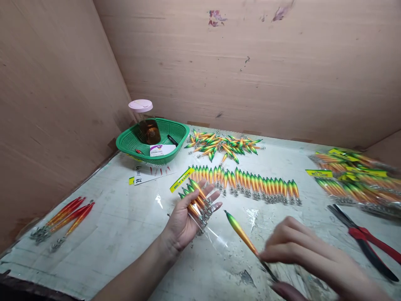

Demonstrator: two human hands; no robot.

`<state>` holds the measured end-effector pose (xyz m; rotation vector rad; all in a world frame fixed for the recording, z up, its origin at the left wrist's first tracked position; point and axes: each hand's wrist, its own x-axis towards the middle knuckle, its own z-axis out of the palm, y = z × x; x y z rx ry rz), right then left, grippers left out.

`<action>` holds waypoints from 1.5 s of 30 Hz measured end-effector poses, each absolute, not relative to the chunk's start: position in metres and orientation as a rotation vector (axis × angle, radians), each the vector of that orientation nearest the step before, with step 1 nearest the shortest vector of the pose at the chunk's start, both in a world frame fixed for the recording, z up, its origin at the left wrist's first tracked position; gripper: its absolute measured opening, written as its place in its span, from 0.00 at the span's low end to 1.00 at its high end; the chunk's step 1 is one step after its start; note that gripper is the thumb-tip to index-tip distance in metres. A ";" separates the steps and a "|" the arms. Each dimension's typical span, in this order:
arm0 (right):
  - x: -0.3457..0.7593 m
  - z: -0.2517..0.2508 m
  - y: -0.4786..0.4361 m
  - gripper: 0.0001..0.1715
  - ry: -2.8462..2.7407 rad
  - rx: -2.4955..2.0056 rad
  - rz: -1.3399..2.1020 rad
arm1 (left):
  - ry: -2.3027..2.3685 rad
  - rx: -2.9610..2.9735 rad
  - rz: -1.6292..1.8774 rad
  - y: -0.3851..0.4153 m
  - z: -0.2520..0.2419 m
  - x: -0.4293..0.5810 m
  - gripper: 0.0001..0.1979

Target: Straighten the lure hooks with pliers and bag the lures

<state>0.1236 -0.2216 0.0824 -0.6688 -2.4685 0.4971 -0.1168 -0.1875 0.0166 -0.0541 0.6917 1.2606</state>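
Observation:
My left hand [180,223] holds a clear plastic bag [216,240] with a yellow "BCT LURE" header, palm up under it. Inside lie several green, yellow and orange squid jigs [196,205], their hooks pointing toward me. Between the fingers of my right hand [303,251], slightly blurred, is a single squid jig [242,234] of the same colours. It is gripped near its hook end, with the green tip pointing up and left toward the bag, apart from it. Beyond the left hand stretches a row of matching jigs [250,184].
Behind the row lies a loose heap of jigs [219,144]. A green basket [125,144] holds a pink-lidded cup [148,127] and a card. Red jigs [70,215] lie at left. Packed bags [354,179] and red-handled pliers [360,238] are at right. Wooden panels enclose the table.

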 end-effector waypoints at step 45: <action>0.102 0.010 -0.249 0.09 -2.199 -1.018 0.023 | 0.773 0.149 0.833 -0.216 0.000 -0.085 0.16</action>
